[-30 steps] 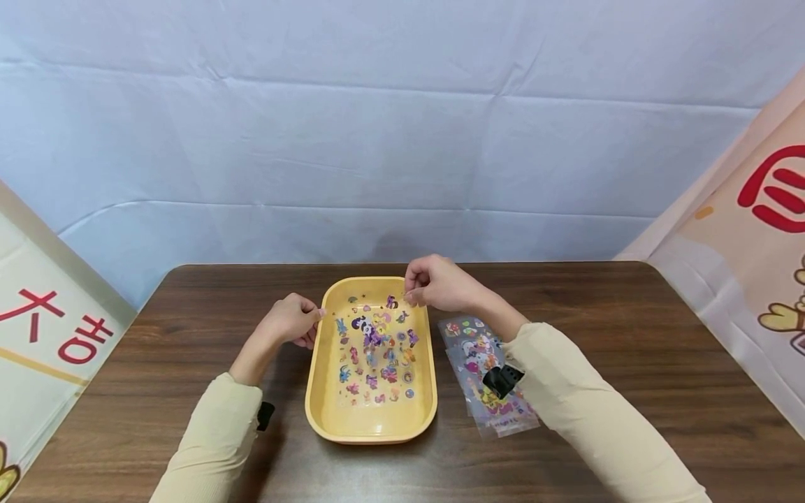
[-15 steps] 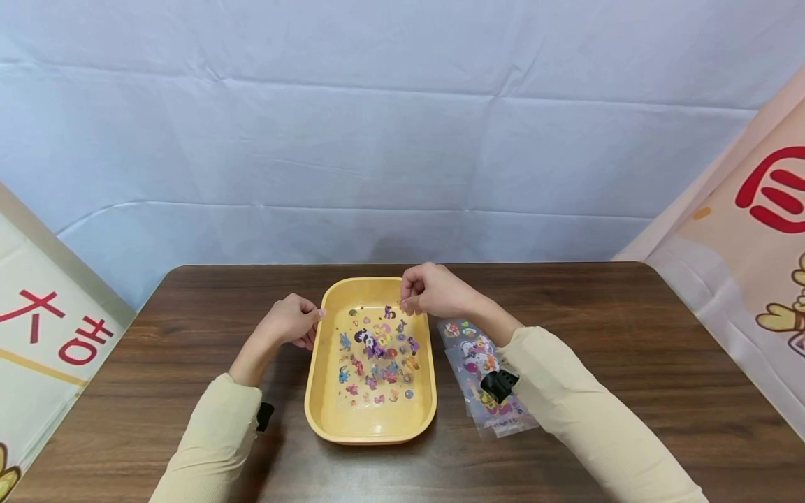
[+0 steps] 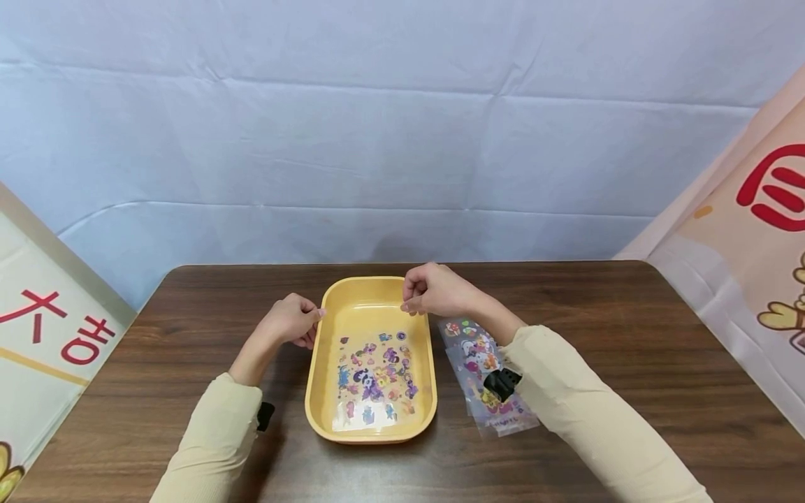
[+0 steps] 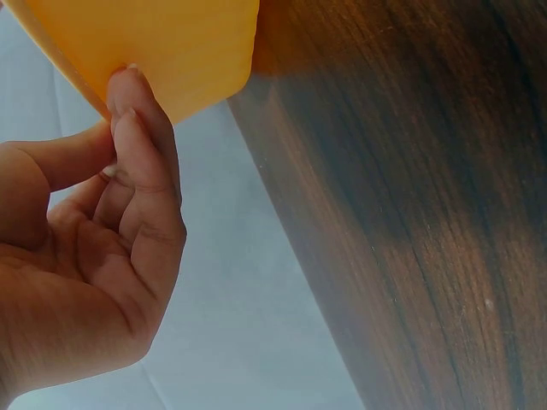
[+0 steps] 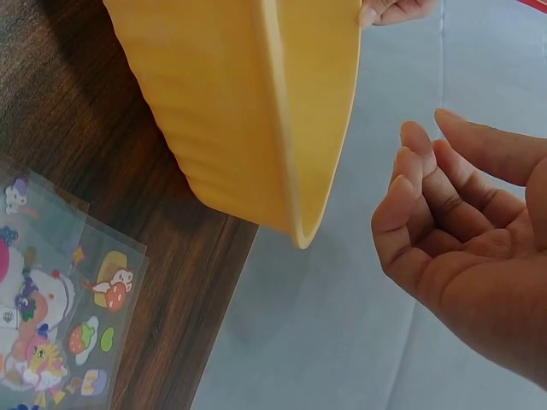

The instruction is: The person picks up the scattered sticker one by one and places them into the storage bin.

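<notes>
A yellow rectangular tray (image 3: 361,290) stands on the table. In it lies a clear sheet of colourful cartoon stickers (image 3: 377,381), towards the near end. My left hand (image 3: 291,320) pinches the tray's left rim; the left wrist view has the thumb and fingers (image 4: 141,141) meeting at the rim. Over the tray's far right corner hovers my right hand (image 3: 439,290), apart from the rim. Its fingers are loosely curled, with nothing between thumb (image 5: 479,141) and fingertips in the right wrist view. Right of the tray, under the right forearm, are several more clear sticker sheets (image 3: 462,360).
The dark wooden table (image 3: 597,328) runs back to a pale cloth backdrop (image 3: 402,140). Printed banners with red characters flank it, one at the left (image 3: 50,377) and one at the right (image 3: 729,244). Each wrist carries a black device, such as the right one (image 3: 502,384).
The sticker sheet has slipped from the right fingers and dropped towards the tray's near end. The right hand moved slightly nearer; the left stayed on the rim.
</notes>
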{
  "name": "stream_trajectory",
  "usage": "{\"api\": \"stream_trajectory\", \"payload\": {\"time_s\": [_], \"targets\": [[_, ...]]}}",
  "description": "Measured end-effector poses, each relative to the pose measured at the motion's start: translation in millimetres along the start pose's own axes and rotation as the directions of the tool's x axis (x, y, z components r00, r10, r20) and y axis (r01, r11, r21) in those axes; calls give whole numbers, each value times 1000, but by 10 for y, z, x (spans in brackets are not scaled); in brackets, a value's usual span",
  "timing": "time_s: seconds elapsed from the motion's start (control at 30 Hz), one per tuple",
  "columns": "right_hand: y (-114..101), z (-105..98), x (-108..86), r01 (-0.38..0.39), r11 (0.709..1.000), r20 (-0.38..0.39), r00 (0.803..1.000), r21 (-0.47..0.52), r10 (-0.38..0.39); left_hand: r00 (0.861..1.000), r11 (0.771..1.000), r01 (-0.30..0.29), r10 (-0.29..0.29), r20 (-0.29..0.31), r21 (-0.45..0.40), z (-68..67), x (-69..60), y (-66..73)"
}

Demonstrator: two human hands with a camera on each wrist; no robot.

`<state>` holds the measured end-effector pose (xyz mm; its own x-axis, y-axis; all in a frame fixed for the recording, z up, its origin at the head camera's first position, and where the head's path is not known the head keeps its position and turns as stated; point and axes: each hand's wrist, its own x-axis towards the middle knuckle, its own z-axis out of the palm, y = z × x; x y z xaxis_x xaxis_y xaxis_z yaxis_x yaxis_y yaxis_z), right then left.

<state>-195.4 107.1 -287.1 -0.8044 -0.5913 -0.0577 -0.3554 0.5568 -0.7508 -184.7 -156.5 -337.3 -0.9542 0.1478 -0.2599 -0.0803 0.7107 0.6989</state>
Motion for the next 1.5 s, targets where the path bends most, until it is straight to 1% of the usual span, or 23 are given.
{"api": "stream_trajectory", "payload": {"time_s": [0.27,0.6,0.77,0.9,1.13,1.27,1.5], "targets": [[15,-64,-9,19,1000,20,1000,19,-19,1000,1000,8,-8,0,-2,-11,-11,2],[59,-158,-55,0,1000,36,999,30,-1,1000,1000,30,-30,0,-5,-8,5,6],[104,-201,-97,-5,1000,34,999,12,5,999,999,32,-32,2,-9,-6,6,2],[163,-231,-124,-32,1000,31,999,0,31,999,999,32,-32,4,-12,-5,5,4],[292,-288,-175,-115,993,17,993,6,115,1000,1000,27,-27,2,-7,-4,3,2],[373,-311,-215,-136,991,20,990,17,136,1000,1000,25,-25,0,-2,-5,0,3],[475,-361,-305,-141,990,18,990,29,140,1000,1000,25,-25,1,-8,3,1,-4]]}}
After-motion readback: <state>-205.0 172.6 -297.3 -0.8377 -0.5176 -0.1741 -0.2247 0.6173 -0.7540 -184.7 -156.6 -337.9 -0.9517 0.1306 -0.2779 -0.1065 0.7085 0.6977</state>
